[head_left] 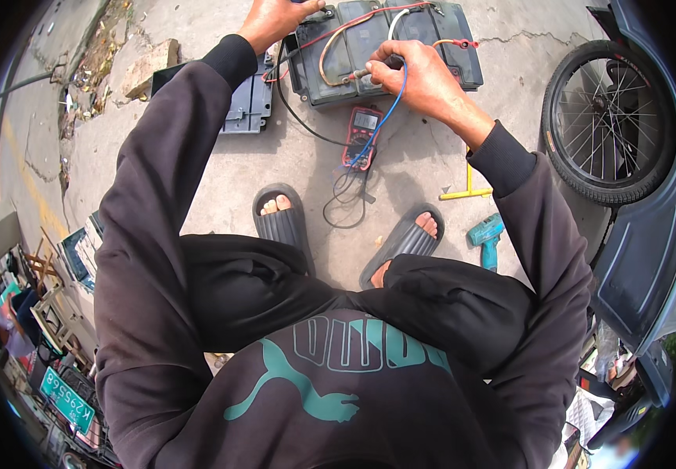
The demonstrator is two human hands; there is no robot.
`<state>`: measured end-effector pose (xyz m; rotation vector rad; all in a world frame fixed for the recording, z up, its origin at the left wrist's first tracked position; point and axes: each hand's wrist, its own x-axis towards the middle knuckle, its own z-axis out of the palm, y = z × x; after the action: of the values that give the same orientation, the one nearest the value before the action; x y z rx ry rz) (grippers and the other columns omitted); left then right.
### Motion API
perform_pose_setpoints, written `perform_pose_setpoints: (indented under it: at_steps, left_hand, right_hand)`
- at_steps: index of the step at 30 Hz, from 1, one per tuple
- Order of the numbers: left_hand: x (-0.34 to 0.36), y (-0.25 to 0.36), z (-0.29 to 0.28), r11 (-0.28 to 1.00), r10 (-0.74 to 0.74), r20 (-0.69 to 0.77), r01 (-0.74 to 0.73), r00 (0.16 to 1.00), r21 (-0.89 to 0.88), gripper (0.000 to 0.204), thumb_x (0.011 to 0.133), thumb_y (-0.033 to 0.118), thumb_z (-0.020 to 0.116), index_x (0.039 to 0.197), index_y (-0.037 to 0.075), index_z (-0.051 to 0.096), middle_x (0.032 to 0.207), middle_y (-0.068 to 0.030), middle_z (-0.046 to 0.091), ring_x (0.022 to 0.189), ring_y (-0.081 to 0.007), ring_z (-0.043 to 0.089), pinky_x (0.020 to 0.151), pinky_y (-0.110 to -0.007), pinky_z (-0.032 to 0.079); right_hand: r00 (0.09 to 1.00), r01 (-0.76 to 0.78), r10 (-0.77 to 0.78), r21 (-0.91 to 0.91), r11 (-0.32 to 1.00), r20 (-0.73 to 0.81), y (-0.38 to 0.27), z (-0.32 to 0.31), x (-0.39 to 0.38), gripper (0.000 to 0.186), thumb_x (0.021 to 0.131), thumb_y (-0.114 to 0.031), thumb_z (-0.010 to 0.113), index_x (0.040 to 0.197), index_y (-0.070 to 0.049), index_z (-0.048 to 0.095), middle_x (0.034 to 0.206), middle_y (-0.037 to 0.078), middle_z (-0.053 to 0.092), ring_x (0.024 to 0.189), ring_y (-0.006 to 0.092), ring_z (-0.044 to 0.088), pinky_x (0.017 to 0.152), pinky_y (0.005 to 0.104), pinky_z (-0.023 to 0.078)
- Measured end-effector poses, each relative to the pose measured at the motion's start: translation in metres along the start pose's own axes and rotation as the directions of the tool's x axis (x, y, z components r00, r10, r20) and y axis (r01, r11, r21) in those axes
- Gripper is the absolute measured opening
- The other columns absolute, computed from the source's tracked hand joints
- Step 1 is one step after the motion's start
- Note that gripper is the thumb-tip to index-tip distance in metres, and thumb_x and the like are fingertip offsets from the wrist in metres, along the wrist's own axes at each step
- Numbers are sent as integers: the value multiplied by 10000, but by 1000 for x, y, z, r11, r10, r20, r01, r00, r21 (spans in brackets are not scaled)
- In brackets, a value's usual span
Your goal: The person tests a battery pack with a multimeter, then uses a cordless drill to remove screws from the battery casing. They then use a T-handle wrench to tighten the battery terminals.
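A row of dark grey battery blocks (355, 53) sits on the ground ahead of me, joined by red, white and tan wires. My right hand (424, 82) pinches a test probe with a blue lead (394, 104), held low over the near edge of the batteries beside the tan wire's end. Contact of its tip cannot be told. My left hand (275, 22) is closed on a dark probe (309, 8) at the far left corner, partly cut off by the picture's edge. A red and black multimeter (362, 137) lies nearer me, its display lit; a black lead runs toward my left hand.
A grey plastic cover (250, 103) lies left of the batteries, near a broken stone block (150, 69). A yellow-handled T-shaped tool (467, 192) and a teal power drill (486, 241) lie at right. Beyond stands a spoked wheel (604, 117) next to dark vehicle panels. My sandalled feet flank the meter's coiled leads.
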<state>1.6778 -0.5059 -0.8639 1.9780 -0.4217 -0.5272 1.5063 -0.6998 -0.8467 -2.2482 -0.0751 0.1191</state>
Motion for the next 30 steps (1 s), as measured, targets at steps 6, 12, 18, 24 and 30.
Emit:
perform_pose_setpoints:
  at_steps: [6, 12, 18, 24, 30]
  left_hand:
    - [-3, 4, -3, 984, 33, -36, -26, 999, 176, 203, 907, 212, 702, 943, 17, 748, 728, -37, 681, 596, -98, 569, 502, -302, 448]
    - [-2, 4, -2, 990, 0, -27, 3, 1000, 139, 206, 903, 207, 710, 947, 8, 739, 753, -41, 694, 604, -106, 580, 521, -308, 460]
    - [8, -16, 3, 981, 56, 13, -52, 998, -189, 184, 911, 174, 700, 939, -5, 730, 775, -49, 701, 645, -112, 600, 551, -306, 473]
    - [12, -35, -5, 952, 155, 13, -153, 988, 265, 274, 935, 306, 708, 1067, 71, 758, 927, -55, 751, 872, -105, 676, 700, -281, 542]
    - [6, -17, -1, 938, 145, -29, -128, 989, 321, 270, 901, 280, 742, 1044, 53, 765, 870, -70, 748, 782, -113, 672, 710, -283, 545]
  right_hand:
    - [1000, -22, 22, 26, 999, 3, 6, 3, -1, 300, 937, -258, 647, 979, 36, 687, 786, 82, 714, 665, 96, 640, 655, 267, 529]
    - [998, -54, 55, 61, 997, -11, 5, 3, -2, 304, 861, -257, 674, 957, 27, 720, 886, 218, 718, 848, 334, 716, 795, 400, 554]
    - [1000, 17, -17, 27, 999, -12, 8, 3, -3, 296, 943, -258, 639, 980, 32, 688, 781, 80, 707, 684, 102, 640, 656, 270, 524]
    - [999, 32, -29, 59, 998, -42, 4, 3, -6, 282, 921, -230, 647, 965, 44, 700, 786, 119, 721, 722, 160, 680, 688, 311, 535]
    - [997, 27, -21, 77, 997, -70, -7, 2, -14, 241, 912, -194, 643, 943, 41, 686, 787, 146, 702, 707, 199, 674, 665, 322, 519]
